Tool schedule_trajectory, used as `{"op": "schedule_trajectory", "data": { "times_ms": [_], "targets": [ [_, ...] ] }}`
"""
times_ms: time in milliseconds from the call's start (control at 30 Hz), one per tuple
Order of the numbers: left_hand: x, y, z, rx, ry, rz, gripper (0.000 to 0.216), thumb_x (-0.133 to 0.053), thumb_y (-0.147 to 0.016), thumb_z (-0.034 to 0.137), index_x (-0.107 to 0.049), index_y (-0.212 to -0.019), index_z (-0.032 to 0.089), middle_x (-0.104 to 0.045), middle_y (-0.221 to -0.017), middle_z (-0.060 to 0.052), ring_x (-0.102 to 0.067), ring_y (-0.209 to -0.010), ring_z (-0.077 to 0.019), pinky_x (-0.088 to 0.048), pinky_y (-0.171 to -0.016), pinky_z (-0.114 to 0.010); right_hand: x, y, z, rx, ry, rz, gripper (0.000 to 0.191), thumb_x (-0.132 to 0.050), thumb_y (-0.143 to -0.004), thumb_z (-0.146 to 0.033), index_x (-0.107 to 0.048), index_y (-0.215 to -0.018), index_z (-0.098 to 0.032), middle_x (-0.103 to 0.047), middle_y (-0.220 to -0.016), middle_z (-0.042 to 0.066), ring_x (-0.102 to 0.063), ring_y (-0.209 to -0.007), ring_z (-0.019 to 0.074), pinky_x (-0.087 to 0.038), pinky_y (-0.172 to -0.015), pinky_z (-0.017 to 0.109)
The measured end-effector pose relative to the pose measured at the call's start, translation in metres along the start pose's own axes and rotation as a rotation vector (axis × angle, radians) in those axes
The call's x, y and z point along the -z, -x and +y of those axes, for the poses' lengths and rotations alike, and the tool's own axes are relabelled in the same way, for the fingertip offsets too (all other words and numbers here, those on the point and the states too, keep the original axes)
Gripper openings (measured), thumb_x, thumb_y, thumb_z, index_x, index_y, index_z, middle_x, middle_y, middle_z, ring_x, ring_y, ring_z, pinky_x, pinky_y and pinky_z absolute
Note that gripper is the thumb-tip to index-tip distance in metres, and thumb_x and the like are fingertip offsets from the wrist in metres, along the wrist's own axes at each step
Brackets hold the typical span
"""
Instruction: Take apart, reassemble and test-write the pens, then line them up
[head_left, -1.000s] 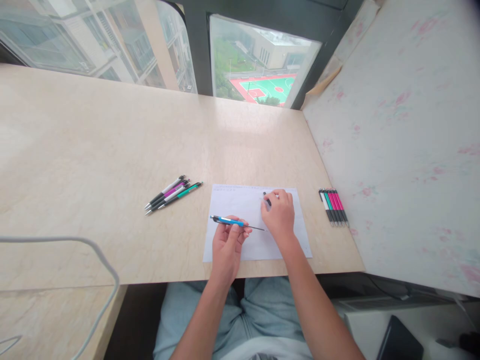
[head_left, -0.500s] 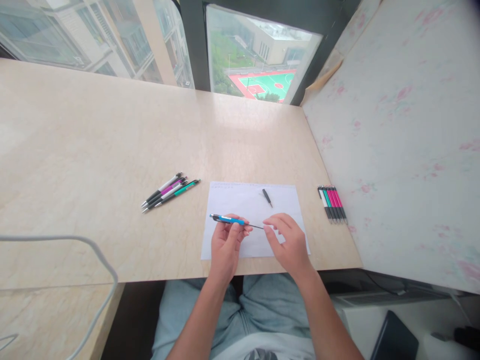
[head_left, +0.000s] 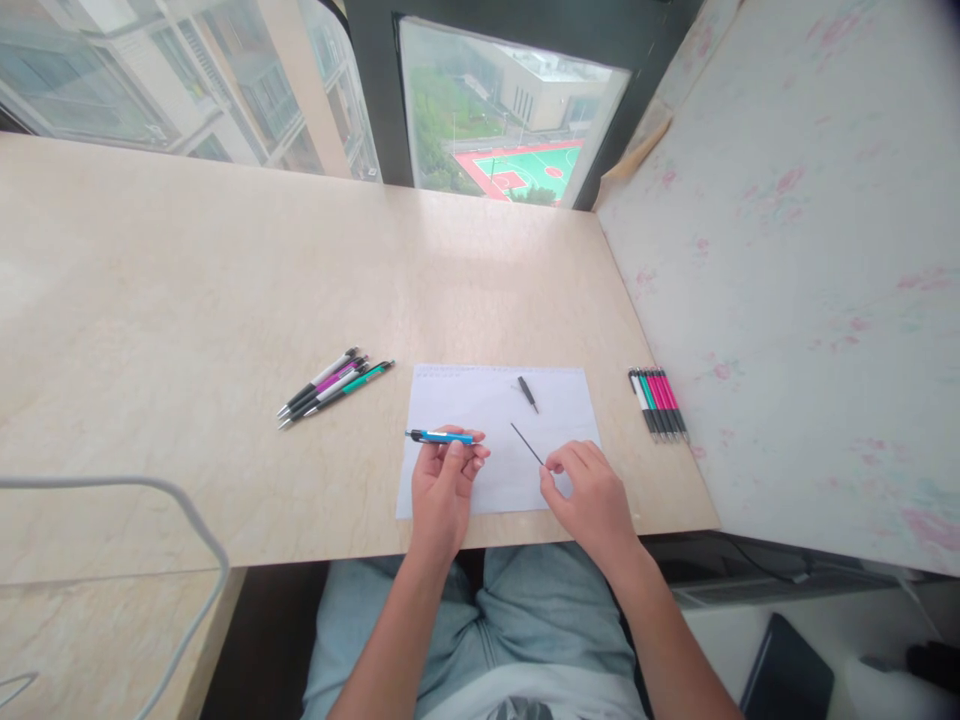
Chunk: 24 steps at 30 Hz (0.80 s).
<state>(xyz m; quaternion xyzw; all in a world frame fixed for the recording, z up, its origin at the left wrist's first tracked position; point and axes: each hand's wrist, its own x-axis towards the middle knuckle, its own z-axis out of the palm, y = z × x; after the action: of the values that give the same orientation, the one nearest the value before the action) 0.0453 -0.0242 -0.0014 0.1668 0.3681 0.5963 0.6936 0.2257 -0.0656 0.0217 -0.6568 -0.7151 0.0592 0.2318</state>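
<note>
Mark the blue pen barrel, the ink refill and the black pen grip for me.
Blue pen barrel (head_left: 442, 437): head view, middle of its blue side.
Ink refill (head_left: 526, 443): head view, midway along its thin dark tube.
Black pen grip (head_left: 527, 392): head view, middle of its black body.

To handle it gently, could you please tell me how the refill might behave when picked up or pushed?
The refill is probably fairly stiff, since it looks straight though the right hand pinches it near one end. It seems likely light, being so thin. Laid down, it might roll, being slim and straight.
</note>
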Motion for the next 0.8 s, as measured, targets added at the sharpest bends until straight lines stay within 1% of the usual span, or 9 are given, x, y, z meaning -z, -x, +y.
{"op": "schedule_trajectory", "data": {
  "times_ms": [100,233,367,467,633,733,800],
  "targets": [
    [0.0,0.0,0.0,0.01,-0.003,-0.003,0.021,-0.075,-0.082,0.029,-0.066,-0.098,0.02,-0.073,-0.093,-0.004,-0.068,-0.077,-0.0109,-0.053,-0.074,-0.022,-0.015,-0.012,-0.009,-0.069,0.07,0.021,0.011,-0.057,-0.085,-0.018,-0.055,-0.075,-0.022,-0.06,-0.075,0.002,-0.053,-0.081,0.0197,-0.039,-0.068,0.03],
    [-0.001,0.001,0.001,0.01,-0.005,-0.003,0.023,-0.076,-0.08,0.031,-0.065,-0.098,0.02,-0.073,-0.092,-0.004,-0.069,-0.076,-0.0114,-0.053,-0.075,-0.023,-0.036,-0.042,-0.024,-0.174,0.152,0.08,0.012,-0.057,-0.085,-0.022,-0.056,-0.073,-0.022,-0.06,-0.077,0.004,-0.052,-0.083,0.0211,-0.034,-0.059,0.03],
    [-0.002,0.002,0.002,0.014,-0.004,-0.002,0.023,-0.076,-0.081,0.03,-0.064,-0.097,0.02,-0.073,-0.09,-0.004,-0.068,-0.076,-0.0114,-0.053,-0.074,-0.024,-0.048,-0.064,-0.029,-0.239,0.168,0.112,0.014,-0.055,-0.087,-0.023,-0.056,-0.073,-0.022,-0.06,-0.078,0.008,-0.051,-0.082,0.0228,-0.027,-0.054,0.03],
    [-0.002,0.001,0.002,0.014,-0.004,0.004,0.023,-0.076,-0.08,0.029,-0.064,-0.098,0.02,-0.072,-0.09,-0.004,-0.068,-0.076,-0.0119,-0.053,-0.073,-0.024,-0.05,-0.068,-0.03,-0.257,0.156,0.128,0.016,-0.054,-0.087,-0.023,-0.056,-0.072,-0.022,-0.06,-0.076,0.009,-0.05,-0.08,0.0228,-0.027,-0.054,0.03],
    [-0.001,0.002,0.002,0.024,0.003,-0.002,0.023,-0.076,-0.08,0.029,-0.065,-0.097,0.02,-0.072,-0.09,-0.004,-0.068,-0.075,-0.0126,-0.053,-0.073,-0.026,-0.044,-0.06,-0.031,-0.254,0.104,0.138,0.018,-0.054,-0.088,-0.023,-0.056,-0.071,-0.022,-0.06,-0.074,0.007,-0.052,-0.08,0.0221,-0.031,-0.056,0.029],
    [-0.002,0.003,0.003,0.031,0.01,-0.013,0.022,-0.076,-0.08,0.029,-0.065,-0.097,0.02,-0.072,-0.091,-0.005,-0.067,-0.076,-0.0132,-0.052,-0.074,-0.026,-0.036,-0.052,-0.033,-0.243,0.0,0.129,0.017,-0.054,-0.088,-0.024,-0.057,-0.071,-0.022,-0.061,-0.074,0.005,-0.053,-0.079,0.0204,-0.036,-0.061,0.03],
    [-0.002,0.003,0.004,0.026,0.002,-0.03,0.021,-0.075,-0.08,0.03,-0.066,-0.097,0.02,-0.071,-0.092,-0.005,-0.067,-0.077,-0.0135,-0.052,-0.074,-0.027,-0.03,-0.047,-0.035,-0.235,-0.133,0.099,0.017,-0.053,-0.09,-0.024,-0.058,-0.073,-0.021,-0.061,-0.075,0.003,-0.053,-0.074,0.0179,-0.039,-0.065,0.03]
  ]
}}
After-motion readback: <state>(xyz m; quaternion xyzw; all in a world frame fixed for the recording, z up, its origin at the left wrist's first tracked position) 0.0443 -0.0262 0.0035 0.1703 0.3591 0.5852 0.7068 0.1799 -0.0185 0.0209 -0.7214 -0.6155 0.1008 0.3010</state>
